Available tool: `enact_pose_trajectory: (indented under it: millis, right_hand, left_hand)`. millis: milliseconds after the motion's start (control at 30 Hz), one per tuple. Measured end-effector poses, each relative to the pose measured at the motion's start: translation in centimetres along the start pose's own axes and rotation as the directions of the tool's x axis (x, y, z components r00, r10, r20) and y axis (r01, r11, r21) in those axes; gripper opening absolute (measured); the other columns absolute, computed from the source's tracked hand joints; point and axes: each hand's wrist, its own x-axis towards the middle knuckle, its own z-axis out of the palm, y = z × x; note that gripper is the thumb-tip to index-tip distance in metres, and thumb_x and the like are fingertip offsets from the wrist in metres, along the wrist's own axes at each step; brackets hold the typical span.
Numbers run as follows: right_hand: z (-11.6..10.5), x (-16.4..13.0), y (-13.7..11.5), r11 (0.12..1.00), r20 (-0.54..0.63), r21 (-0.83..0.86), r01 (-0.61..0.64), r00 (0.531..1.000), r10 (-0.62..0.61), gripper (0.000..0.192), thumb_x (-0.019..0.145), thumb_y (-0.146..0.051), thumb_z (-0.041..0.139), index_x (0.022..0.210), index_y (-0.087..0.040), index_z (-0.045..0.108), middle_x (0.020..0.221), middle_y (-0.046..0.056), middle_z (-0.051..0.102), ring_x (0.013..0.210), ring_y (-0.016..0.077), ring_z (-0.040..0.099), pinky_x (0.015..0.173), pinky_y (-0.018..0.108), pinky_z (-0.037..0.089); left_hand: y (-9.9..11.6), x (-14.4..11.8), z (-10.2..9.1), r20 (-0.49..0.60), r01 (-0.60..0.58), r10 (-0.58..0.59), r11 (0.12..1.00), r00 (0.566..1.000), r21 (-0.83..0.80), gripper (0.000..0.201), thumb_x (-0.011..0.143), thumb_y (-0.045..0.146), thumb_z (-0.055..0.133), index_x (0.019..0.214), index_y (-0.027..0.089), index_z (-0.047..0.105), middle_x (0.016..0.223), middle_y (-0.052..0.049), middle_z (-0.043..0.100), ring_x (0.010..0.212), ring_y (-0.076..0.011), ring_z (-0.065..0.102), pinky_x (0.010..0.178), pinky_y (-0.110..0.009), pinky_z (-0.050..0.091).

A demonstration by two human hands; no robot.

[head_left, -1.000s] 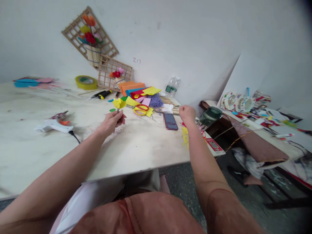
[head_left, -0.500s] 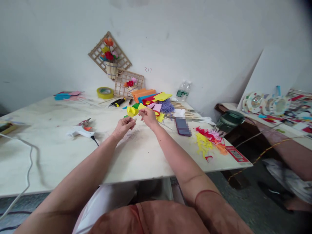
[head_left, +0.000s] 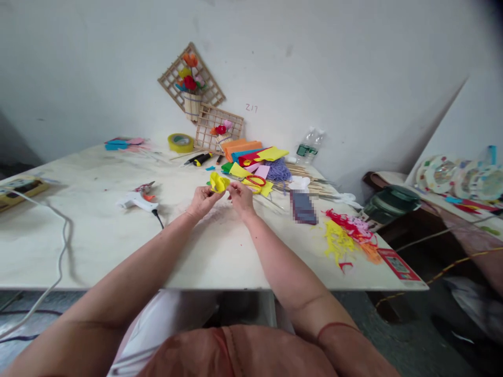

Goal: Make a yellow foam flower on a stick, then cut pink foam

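Observation:
A yellow craft flower [head_left: 219, 182] with ruffled petals is held up above the middle of the table. My left hand [head_left: 204, 201] is closed at its lower left, thumb and fingers pressed together under the petals. My right hand [head_left: 241, 199] pinches close to the flower's right edge; whatever lies between its fingertips is too small to make out. Just behind my right hand lie red-handled scissors [head_left: 255, 181] among yellow felt pieces. To the left of my hands a white glue gun [head_left: 138, 201] rests on the table.
Felt sheets [head_left: 245, 152], purple yarn [head_left: 278, 170] and thin sticks [head_left: 310, 180] lie at the back. A phone [head_left: 302, 206] and coloured scraps [head_left: 338, 238] are on the right. Bamboo lattices with flowers [head_left: 190, 84] lean by the wall. A white cable [head_left: 59, 251] crosses the left side.
My left hand has come up against the flower's base. My right hand has moved down a little, to the flower's right edge. The whole view has shifted, so the table's things appear farther right.

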Motion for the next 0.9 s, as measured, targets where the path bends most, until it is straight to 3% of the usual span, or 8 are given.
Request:
enact_pose_trajectory:
  millis: [100,267,400,533,700,900]
  right_hand:
    - [-0.1,-0.2,-0.6,0.995,-0.021,0.018,0.093,0.995,-0.093,0.024,0.079,-0.037,0.052,0.087,-0.016,0.06,0.082,0.001,0.064,0.054,0.0075,0.055,0.054,0.019,0.046]
    - [0.1,-0.6,-1.4,0.974,0.009,-0.012,0.226,0.974,-0.225,0.016,0.079,-0.027,0.053,0.087,-0.016,0.062,0.085,0.002,0.066,0.058,0.0084,0.056,0.057,0.019,0.046]
    - [0.2,-0.6,-1.3,0.976,0.012,0.028,0.216,0.976,-0.217,0.019,0.08,-0.029,0.051,0.088,-0.016,0.062,0.084,0.003,0.066,0.055,0.0076,0.055,0.054,0.019,0.045]
    - [0.1,-0.5,-1.3,0.984,0.011,0.075,0.16,0.987,-0.161,0.024,0.08,-0.036,0.051,0.09,-0.016,0.062,0.083,0.003,0.066,0.052,0.0073,0.055,0.05,0.018,0.044]
    - [-0.2,-0.5,-1.8,0.972,-0.015,0.109,0.206,0.978,-0.206,0.023,0.078,-0.034,0.053,0.088,-0.015,0.062,0.084,0.005,0.066,0.053,0.0077,0.055,0.052,0.02,0.046]
    - [-0.5,-0.9,-3.3,0.96,-0.018,0.11,0.258,0.966,-0.258,0.02,0.078,-0.031,0.052,0.089,-0.016,0.06,0.083,0.005,0.065,0.056,0.0089,0.055,0.053,0.021,0.045]
  left_hand:
    - [-0.2,0.1,-0.1,-0.063,-0.02,0.023,0.999,0.998,0.046,0.044,0.061,0.047,0.062,0.046,0.017,0.035,0.044,0.005,0.026,0.046,-0.005,0.021,0.042,-0.022,0.018]
    - [-0.8,0.5,-0.2,-0.062,-0.141,0.143,0.989,0.988,0.037,0.04,0.062,0.054,0.059,0.061,0.014,0.051,0.053,0.001,0.047,0.051,-0.009,0.038,0.047,-0.022,0.032]
    - [-1.7,0.8,-0.7,-0.068,-0.214,0.227,0.963,0.971,0.162,0.036,0.068,0.051,0.054,0.062,0.016,0.05,0.053,0.001,0.046,0.051,-0.0099,0.04,0.048,-0.022,0.034]
    - [-2.9,1.0,-1.5,-0.061,-0.213,0.24,0.933,0.969,0.289,0.034,0.074,0.047,0.046,0.06,0.017,0.05,0.054,0.0,0.048,0.054,-0.0118,0.044,0.051,-0.023,0.037]
    - [-3.3,1.2,-1.8,0.001,-0.249,0.263,0.912,0.965,0.327,0.034,0.079,0.044,0.04,0.064,0.017,0.053,0.061,-0.002,0.054,0.061,-0.0131,0.049,0.059,-0.024,0.042]
    - [-3.2,1.3,-1.8,0.069,-0.243,0.233,0.921,0.97,0.305,0.036,0.08,0.043,0.036,0.062,0.017,0.054,0.058,-0.003,0.054,0.055,-0.0121,0.048,0.056,-0.023,0.042]
